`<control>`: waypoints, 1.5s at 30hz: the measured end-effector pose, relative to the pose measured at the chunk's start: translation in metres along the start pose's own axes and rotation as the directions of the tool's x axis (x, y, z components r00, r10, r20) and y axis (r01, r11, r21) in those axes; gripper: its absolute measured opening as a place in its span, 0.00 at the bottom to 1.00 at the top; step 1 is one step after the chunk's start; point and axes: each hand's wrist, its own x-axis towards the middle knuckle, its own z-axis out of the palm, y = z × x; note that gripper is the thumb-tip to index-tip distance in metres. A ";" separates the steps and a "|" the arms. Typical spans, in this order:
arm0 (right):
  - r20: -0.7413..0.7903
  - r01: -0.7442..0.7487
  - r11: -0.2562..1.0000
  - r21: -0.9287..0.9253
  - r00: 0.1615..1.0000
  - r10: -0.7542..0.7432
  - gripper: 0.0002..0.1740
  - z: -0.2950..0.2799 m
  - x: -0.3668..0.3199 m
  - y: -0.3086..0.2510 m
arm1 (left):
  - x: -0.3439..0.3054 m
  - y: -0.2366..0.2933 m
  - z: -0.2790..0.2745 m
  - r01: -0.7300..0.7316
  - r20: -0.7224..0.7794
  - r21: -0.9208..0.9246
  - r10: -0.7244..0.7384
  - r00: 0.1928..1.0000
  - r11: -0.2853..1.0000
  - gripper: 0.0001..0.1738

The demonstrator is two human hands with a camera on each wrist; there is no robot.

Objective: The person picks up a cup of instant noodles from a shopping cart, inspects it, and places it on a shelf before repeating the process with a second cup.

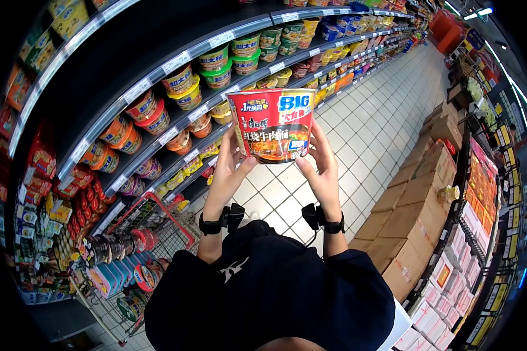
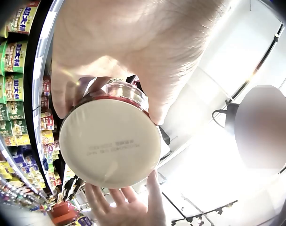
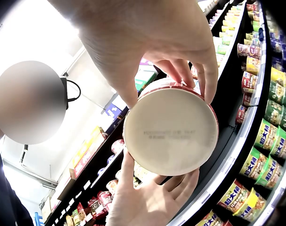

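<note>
A red instant noodle cup [image 1: 273, 126] with "BIG" on its label is held up in front of the chest, between both hands. My left hand [image 1: 228, 169] grips its left side, thumb at the front near the base. On the right side, my right hand [image 1: 324, 167] grips it the same way, fingers behind. Both wrist views show the cup's pale round bottom [image 2: 110, 143] with faint printed text, and fingers curled around the wall from either side.
Shelves [image 1: 216, 41] of noodle cups curve along the left. A shopping cart [image 1: 152, 222] holding several packages stands at lower left. Brown cardboard boxes [image 1: 416, 234] line the right side. A tiled aisle [image 1: 380, 99] runs ahead.
</note>
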 end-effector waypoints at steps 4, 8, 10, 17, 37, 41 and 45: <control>-0.049 0.011 1.000 -0.024 0.999 -0.012 0.45 -0.001 0.019 0.010 | 0.030 -0.006 -0.003 -0.016 0.047 -0.008 0.016 0.999 1.000 0.51; -0.081 0.014 0.999 -0.049 0.997 -0.018 0.45 -0.002 0.036 0.020 | 0.053 -0.017 -0.010 0.003 0.060 -0.003 -0.003 0.998 1.000 0.51; -0.089 0.019 0.997 -0.080 0.996 -0.027 0.45 -0.002 0.042 0.026 | 0.064 -0.022 -0.015 0.013 0.081 -0.003 -0.013 0.997 1.000 0.51; -0.157 0.010 0.991 -0.134 0.987 -0.031 0.46 -0.006 0.056 0.035 | 0.093 -0.034 -0.017 0.026 0.171 -0.051 -0.017 0.985 0.998 0.51; -0.199 -0.005 0.997 -0.071 0.980 -0.009 0.45 -0.106 0.125 0.075 | 0.188 -0.086 0.056 -0.005 0.195 -0.064 0.017 0.981 0.998 0.48; -0.212 -0.015 0.999 -0.031 0.977 0.008 0.45 -0.147 0.150 0.076 | 0.221 -0.103 0.090 -0.006 0.188 -0.017 0.010 0.982 1.000 0.49; -0.193 -0.023 0.999 -0.029 0.981 0.017 0.45 -0.180 0.166 0.071 | 0.240 -0.105 0.119 0.014 0.164 0.001 -0.014 0.986 1.000 0.51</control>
